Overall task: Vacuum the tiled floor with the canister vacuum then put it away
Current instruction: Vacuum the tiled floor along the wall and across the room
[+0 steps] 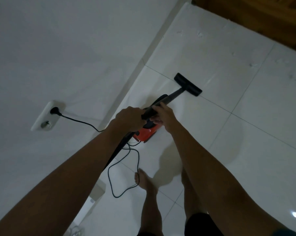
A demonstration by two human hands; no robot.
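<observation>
A red canister vacuum (146, 133) sits on the white tiled floor (245, 99) close to the wall. Its black wand (171, 96) runs up and right to a black floor head (188, 84) resting flat on a tile. My left hand (129, 119) is closed around the wand's near end, where the black hose (118, 150) joins. My right hand (164, 114) grips the wand a little farther along, fingers wrapped over it. The canister is partly hidden under both hands.
The black power cord (125, 169) loops on the floor by my bare left foot (144, 181) and runs to a plug (54, 110) in a white wall socket (46, 116). A white wall (58, 48) is on the left, a wooden surface (262, 19) at top right.
</observation>
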